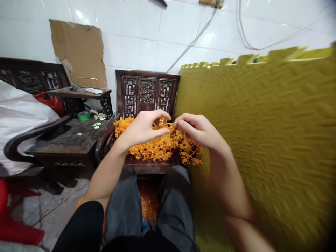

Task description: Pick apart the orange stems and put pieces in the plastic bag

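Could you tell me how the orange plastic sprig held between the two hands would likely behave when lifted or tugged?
The orange sprig looks thin and branched, so probably light and bendy. It spans the left hand and right hand in fingertip pinches. Its twigs may snag on the orange pile below.

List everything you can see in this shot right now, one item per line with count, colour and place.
orange plastic sprigs: one heap, orange, on the dark wooden chair seat ahead; more lie on the floor between the knees
orange sprig: one, orange, pinched between both hands
wooden chair: one, dark brown, carved back, against the wall
side table: one, dark wood, left of the chair
tape roll: one, green, on the side table
foam mat: one, olive yellow, standing at right
cardboard: one sheet, brown, leaning on the white tiled wall
left hand: pinching the sprig
right hand: pinching the sprig
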Demonstrator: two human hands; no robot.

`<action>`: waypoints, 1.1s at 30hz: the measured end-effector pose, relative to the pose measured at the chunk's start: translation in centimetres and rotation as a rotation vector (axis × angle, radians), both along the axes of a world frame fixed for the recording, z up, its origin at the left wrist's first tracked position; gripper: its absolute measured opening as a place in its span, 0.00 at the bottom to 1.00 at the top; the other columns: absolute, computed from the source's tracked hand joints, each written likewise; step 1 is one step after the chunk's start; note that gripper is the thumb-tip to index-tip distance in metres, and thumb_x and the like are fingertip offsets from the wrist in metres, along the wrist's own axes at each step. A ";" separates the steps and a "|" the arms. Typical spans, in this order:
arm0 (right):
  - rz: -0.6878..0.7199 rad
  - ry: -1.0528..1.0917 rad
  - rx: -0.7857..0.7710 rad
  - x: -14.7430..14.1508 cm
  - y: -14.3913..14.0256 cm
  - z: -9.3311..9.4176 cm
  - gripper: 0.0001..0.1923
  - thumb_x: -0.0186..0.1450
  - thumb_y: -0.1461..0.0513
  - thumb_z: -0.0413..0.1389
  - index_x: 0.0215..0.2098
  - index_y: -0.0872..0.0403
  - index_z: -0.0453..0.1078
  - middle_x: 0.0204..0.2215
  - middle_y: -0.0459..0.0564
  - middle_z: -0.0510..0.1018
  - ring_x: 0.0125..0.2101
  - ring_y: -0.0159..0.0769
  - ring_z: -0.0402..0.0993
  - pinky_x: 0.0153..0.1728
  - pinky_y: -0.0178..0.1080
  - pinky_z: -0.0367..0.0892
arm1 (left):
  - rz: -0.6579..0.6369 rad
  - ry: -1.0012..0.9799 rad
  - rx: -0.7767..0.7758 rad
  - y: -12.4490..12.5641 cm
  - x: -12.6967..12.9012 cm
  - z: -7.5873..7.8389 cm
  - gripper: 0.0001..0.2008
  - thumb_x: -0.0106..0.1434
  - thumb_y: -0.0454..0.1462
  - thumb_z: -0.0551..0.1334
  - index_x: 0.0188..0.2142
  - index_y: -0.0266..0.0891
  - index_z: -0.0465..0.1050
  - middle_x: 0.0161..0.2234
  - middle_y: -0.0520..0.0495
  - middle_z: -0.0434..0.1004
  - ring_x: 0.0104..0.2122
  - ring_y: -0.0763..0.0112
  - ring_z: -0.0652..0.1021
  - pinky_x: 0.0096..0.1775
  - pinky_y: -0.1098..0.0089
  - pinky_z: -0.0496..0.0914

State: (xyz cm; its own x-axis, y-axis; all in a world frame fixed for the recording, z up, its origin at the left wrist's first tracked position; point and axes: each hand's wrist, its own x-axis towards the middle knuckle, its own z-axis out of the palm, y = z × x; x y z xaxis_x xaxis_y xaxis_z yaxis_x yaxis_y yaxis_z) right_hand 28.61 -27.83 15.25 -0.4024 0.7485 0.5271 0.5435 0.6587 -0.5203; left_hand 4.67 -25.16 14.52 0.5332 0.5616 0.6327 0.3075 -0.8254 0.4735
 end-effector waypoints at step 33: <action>0.034 0.613 -0.113 -1.5 9.8 -3.5 0.16 0.64 0.50 0.58 0.39 0.49 0.59 0.21 0.40 0.75 0.19 0.30 0.65 0.23 0.33 0.56 | 0.039 -0.618 -0.547 -0.2 1.7 -0.1 0.27 0.67 0.50 0.68 0.58 0.40 0.66 0.47 0.41 0.81 0.35 0.72 0.82 0.32 0.75 0.70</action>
State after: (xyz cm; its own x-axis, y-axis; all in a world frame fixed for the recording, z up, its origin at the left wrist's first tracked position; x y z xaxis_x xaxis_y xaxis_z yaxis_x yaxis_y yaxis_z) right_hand 27.07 -18.03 11.73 -0.0762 0.8052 0.5881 0.1031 0.5931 -0.7985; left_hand 6.33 -25.36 14.40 0.1525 0.8863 0.4373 -0.1165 -0.4233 0.8985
